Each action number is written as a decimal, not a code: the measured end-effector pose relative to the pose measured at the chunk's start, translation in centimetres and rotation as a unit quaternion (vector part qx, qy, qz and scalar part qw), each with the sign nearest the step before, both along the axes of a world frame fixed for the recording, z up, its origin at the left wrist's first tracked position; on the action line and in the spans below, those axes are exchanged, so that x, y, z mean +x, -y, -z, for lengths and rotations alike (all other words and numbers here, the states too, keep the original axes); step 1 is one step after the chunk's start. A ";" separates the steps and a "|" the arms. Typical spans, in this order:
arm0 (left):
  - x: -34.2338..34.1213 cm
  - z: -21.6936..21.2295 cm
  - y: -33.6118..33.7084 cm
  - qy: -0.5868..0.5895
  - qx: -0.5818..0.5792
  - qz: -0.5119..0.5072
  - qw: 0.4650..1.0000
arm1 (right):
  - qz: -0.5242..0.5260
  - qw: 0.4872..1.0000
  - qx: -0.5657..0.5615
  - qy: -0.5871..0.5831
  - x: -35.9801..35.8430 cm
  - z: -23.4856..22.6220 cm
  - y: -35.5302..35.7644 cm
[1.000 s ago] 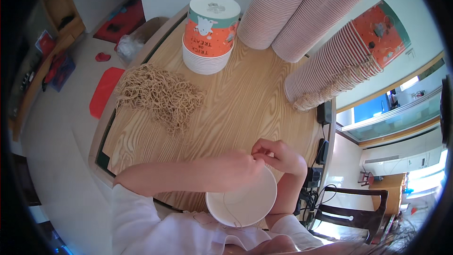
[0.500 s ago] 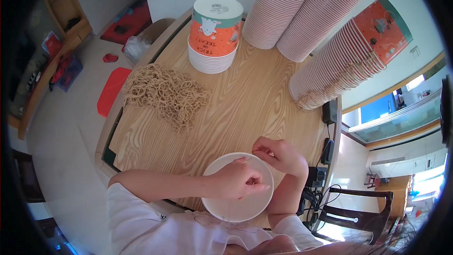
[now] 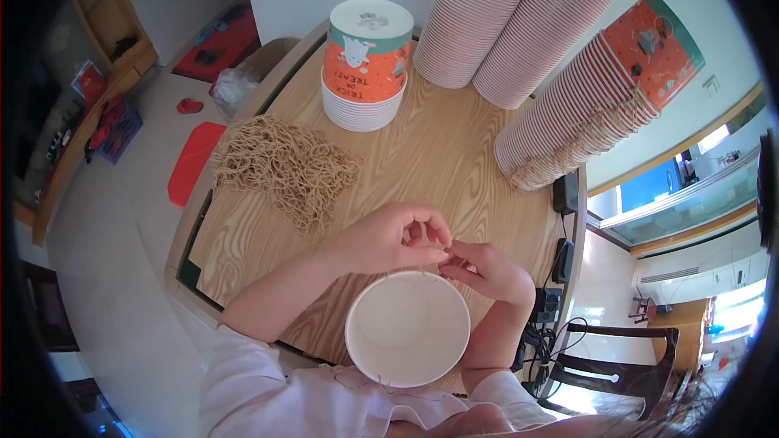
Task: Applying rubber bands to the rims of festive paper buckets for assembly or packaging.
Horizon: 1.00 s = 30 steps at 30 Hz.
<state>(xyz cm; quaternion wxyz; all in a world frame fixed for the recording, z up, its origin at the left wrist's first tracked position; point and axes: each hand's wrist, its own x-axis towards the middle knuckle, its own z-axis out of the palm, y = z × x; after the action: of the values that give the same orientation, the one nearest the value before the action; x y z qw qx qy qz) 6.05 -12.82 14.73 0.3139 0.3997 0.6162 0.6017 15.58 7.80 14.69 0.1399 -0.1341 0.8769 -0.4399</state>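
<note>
A white paper bucket (image 3: pixel 407 328) stands mouth up at the table's near edge, close to my body. Just beyond its far rim, my left hand (image 3: pixel 398 237) and my right hand (image 3: pixel 488 272) meet, thumbs and fingertips pinched together. Thin tan twine (image 3: pixel 388 271) shows at the rim under the left hand and runs toward the pinching fingers. Its ends inside the fingers are too small to make out. A bit of twine also sticks out at the bucket's near rim. A loose heap of tan twine (image 3: pixel 284 170) lies left of my hands.
An upside-down stack of orange and green printed buckets (image 3: pixel 367 65) stands at the far side. Tall nested stacks (image 3: pixel 479 20) rise behind it. Another leaning stack (image 3: pixel 580 105), on the right, has twine loops along its side. Black adapters and cables (image 3: pixel 535 341) hang by the right edge.
My left hand has moved from over the bucket's mouth to beyond its far rim, meeting my right hand there. The bucket's inside is now uncovered.
</note>
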 end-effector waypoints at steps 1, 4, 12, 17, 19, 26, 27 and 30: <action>-0.6 0.9 0.2 -0.002 0.000 -0.003 1.000 | -0.003 1.000 0.000 -0.002 0.0 -0.1 0.0; -1.9 2.9 0.2 -0.082 -0.054 0.056 0.994 | 0.002 0.999 0.039 0.034 -0.1 -0.4 0.1; -3.0 3.4 -1.7 0.008 -0.080 0.304 0.949 | 0.040 0.992 0.117 0.000 -0.1 -0.1 0.6; -3.1 4.9 -2.6 0.027 0.007 0.257 0.966 | 0.059 0.992 0.112 -0.019 0.5 -0.2 0.5; -3.3 6.0 -3.2 0.048 0.038 0.244 0.968 | 0.070 0.992 0.100 -0.024 0.5 -0.3 0.5; -2.9 9.5 -5.2 0.079 0.160 0.235 0.956 | 0.118 0.981 0.147 -0.044 0.1 0.1 -0.1; -2.9 9.6 -5.5 0.071 0.171 0.229 0.956 | 0.126 0.979 0.154 -0.046 0.0 0.1 -0.1; -3.0 9.9 -5.6 0.043 0.152 0.205 0.966 | 0.143 0.974 0.171 -0.044 -0.3 0.6 -0.1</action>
<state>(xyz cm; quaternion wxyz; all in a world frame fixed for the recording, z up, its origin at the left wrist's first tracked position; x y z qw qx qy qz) 3.08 -7.21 4.79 0.3922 0.5348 0.4078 0.6276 15.30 7.92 14.13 0.0576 -0.0005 0.9545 -0.2925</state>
